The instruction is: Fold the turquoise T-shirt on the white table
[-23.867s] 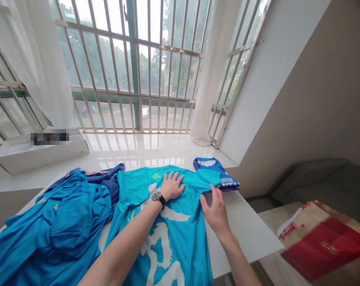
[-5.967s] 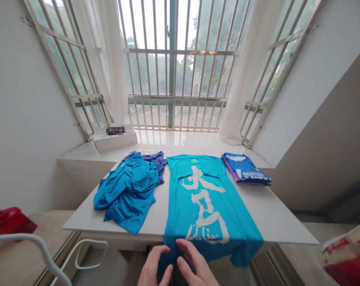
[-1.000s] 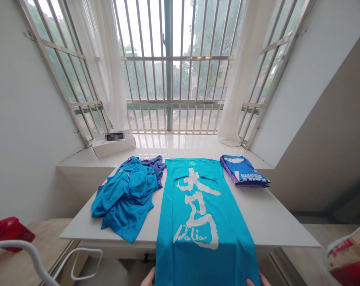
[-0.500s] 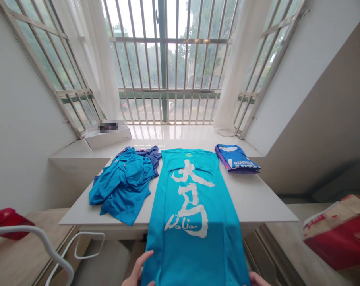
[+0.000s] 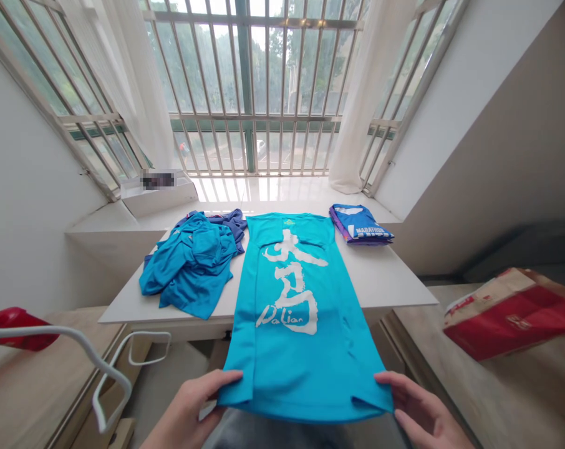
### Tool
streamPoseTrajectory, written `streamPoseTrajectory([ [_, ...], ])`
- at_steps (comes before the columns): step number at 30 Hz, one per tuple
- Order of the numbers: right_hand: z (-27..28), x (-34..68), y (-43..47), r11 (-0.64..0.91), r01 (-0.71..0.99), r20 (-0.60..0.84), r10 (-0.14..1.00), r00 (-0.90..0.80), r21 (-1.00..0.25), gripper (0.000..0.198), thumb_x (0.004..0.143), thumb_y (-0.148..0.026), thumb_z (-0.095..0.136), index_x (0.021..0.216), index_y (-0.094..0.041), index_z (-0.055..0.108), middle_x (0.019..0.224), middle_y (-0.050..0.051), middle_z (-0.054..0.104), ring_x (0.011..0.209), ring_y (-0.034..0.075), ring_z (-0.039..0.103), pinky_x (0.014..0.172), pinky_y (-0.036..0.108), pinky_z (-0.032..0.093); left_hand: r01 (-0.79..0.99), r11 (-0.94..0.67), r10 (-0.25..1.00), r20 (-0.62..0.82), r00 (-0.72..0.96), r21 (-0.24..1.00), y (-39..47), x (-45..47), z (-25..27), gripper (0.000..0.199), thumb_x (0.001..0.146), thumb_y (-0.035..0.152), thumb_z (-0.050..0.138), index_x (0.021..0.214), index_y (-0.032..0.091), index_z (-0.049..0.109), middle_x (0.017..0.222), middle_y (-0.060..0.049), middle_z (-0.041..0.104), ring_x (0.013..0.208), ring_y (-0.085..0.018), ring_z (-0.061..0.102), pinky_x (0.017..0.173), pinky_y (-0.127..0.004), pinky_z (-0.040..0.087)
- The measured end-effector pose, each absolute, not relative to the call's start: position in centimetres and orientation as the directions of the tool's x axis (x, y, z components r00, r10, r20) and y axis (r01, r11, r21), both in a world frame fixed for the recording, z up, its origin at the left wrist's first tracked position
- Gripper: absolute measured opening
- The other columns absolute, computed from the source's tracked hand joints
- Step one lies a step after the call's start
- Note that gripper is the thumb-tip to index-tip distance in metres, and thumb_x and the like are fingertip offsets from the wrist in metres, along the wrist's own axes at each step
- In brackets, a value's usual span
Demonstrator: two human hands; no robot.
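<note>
Left hand (image 5: pixel 189 408): fingers pinched on hem corner of shirt (image 5: pixel 292 312).
Right hand (image 5: pixel 423 415): fingers gripping opposite hem corner.
Shirt: top half flat on table (image 5: pixel 390 284), hem lifted off the near edge.
Pile (image 5: pixel 193 262): left of shirt.
Folded shirt (image 5: pixel 360 224): far right.

Your turquoise T-shirt with white brush lettering (image 5: pixel 292 299) lies lengthwise, sides folded in to a long narrow strip, collar end flat on the white table (image 5: pixel 390 280), its hem end lifted off the near edge toward you.
</note>
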State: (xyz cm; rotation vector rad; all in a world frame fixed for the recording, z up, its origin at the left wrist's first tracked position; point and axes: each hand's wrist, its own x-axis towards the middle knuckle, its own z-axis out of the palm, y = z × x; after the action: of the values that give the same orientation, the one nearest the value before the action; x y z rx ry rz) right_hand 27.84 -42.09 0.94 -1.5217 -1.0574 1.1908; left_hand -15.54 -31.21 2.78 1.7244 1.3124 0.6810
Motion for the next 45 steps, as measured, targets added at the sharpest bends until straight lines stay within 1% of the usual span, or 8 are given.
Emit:
streamPoseTrajectory([
  [4, 1.5, 28.1, -41.1, -0.154, 0.195, -0.122, 0.979, 0.163, -0.969, 0.044, 0.074, -0.046, 0.076, 0.111, -0.021, 0.076, 0.114, 0.014, 0.073, 0.105, 0.030, 0.070, 0.091, 0.036, 0.057, 0.486, -0.342, 0.883, 0.098, 0.459, 0.805, -28.2, -16.1, 4.3, 0.025, 0.086, 0.039, 0.064, 0.104, 0.030, 0.078, 0.098, -0.006, 0.075, 0.087, -0.024, 0.071, 0.078, -0.031, 0.058],
  [10, 3.9, 28.7, -39.4, 0.016, 0.500, 0.123, 0.976, 0.182, -0.866, 0.023, 0.076, -0.043, 0.075, 0.091, -0.025, 0.079, 0.095, 0.008, 0.073, 0.090, 0.024, 0.070, 0.080, 0.028, 0.058, 0.462, -0.518, 0.817, 0.257, 0.515, 0.720, -26.9, -15.6, 6.7, 0.013, 0.087, 0.025, 0.066, 0.093, 0.027, 0.077, 0.096, -0.005, 0.065, 0.087, -0.019, 0.065, 0.077, -0.025, 0.054],
  [14, 5.7, 27.9, -39.3, 0.071, 0.588, 0.178, 0.976, 0.127, -0.806, 0.027, 0.077, -0.050, 0.073, 0.070, -0.025, 0.075, 0.098, 0.010, 0.070, 0.096, 0.026, 0.068, 0.082, 0.030, 0.057, 0.416, -0.471, 0.753, 0.109, 0.649, 0.778, -27.4, -15.9, 7.7, 0.014, 0.091, 0.026, 0.063, 0.098, 0.028, 0.075, 0.133, -0.007, 0.059, 0.119, -0.025, 0.058, 0.101, -0.032, 0.048],
  [17, 6.8, 27.3, -39.2, 0.047, 0.504, 0.120, 0.986, 0.112, -0.862, 0.038, 0.077, -0.060, 0.070, 0.067, -0.023, 0.070, 0.116, 0.012, 0.069, 0.110, 0.031, 0.065, 0.092, 0.037, 0.054, 0.354, -0.388, 0.709, 0.030, 0.705, 0.851, -27.2, -16.1, 8.0, 0.019, 0.096, 0.030, 0.059, 0.112, 0.030, 0.069, 0.129, -0.005, 0.064, 0.121, -0.025, 0.058, 0.106, -0.033, 0.044],
  [24, 9.8, 29.9, -30.3, 0.012, 0.493, -0.002, 1.000, -0.028, -0.870, 0.040, 0.087, -0.059, 0.060, 0.099, -0.021, 0.067, 0.089, 0.006, 0.071, 0.078, 0.022, 0.065, 0.069, 0.031, 0.054, 0.136, -0.145, 0.760, 0.023, 0.650, 0.980, -18.8, -12.9, 8.8, 0.033, 0.096, 0.050, 0.056, 0.114, 0.022, 0.061, 0.092, -0.003, 0.064, 0.080, -0.016, 0.059, 0.069, -0.024, 0.048],
  [29, 9.1, 31.4, -19.7, 0.041, 0.470, 0.020, 0.998, -0.051, -0.882, 0.042, 0.084, -0.054, 0.062, 0.109, -0.020, 0.066, 0.098, 0.007, 0.072, 0.089, 0.023, 0.066, 0.076, 0.032, 0.053, 0.126, 0.013, 0.838, -0.079, 0.540, 0.992, -9.5, -8.1, 6.7, 0.045, 0.087, 0.058, 0.062, 0.110, 0.020, 0.058, 0.081, 0.000, 0.061, 0.073, -0.015, 0.057, 0.061, -0.023, 0.043],
  [35, 3.2, 32.7, -14.2, -0.109, 0.483, -0.061, 0.991, 0.116, -0.869, 0.043, 0.069, -0.057, 0.070, 0.085, -0.017, 0.071, 0.084, 0.008, 0.074, 0.080, 0.028, 0.068, 0.069, 0.036, 0.053, 0.400, -0.092, 0.948, -0.042, 0.315, 0.912, -4.2, -6.2, 1.9, 0.044, 0.069, 0.044, 0.071, 0.102, 0.015, 0.060, 0.061, 0.006, 0.051, 0.053, -0.011, 0.045, 0.051, -0.022, 0.032],
  [45, 3.3, 33.1, -12.2, -0.052, 0.480, 0.030, 0.986, 0.161, -0.875, 0.047, 0.072, -0.062, 0.066, 0.090, -0.019, 0.068, 0.088, 0.008, 0.074, 0.081, 0.025, 0.068, 0.069, 0.032, 0.052, 0.330, -0.185, 0.932, 0.058, 0.358, 0.926, -2.3, -6.5, 3.7, 0.031, 0.077, 0.038, 0.062, 0.099, 0.018, 0.056, 0.080, -0.004, 0.069, 0.077, -0.022, 0.067, 0.066, -0.028, 0.048],
])
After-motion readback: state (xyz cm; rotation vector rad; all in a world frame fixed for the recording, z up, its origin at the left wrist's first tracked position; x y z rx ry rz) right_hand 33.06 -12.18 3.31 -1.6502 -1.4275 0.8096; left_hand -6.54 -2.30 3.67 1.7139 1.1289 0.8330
